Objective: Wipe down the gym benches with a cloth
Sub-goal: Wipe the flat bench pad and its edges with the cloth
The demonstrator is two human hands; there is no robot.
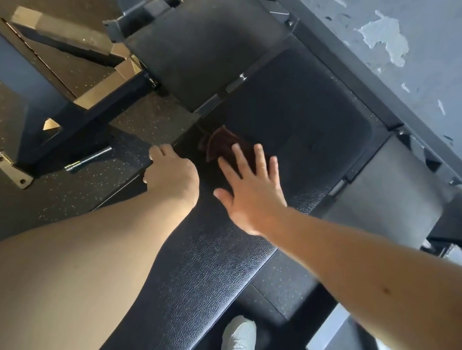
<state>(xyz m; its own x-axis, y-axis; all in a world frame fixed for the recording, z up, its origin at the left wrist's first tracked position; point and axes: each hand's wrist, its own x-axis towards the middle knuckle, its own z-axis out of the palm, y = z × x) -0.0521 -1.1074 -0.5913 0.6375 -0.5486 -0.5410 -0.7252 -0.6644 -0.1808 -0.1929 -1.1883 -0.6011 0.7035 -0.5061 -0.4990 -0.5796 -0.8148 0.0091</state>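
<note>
Cloth under my right fingers, pad running away from me.

Head view: my right hand [247, 190] lies flat, fingers spread, on the dark cloth [222, 145] atop the bench pad [208, 263]; my left hand [172, 177] curls over the pad's left edge, just beside.

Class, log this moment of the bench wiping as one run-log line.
step: wiping | right hand: flat, fingers spread, pressing dark cloth on bench pad | left hand: gripping pad's left edge
</note>
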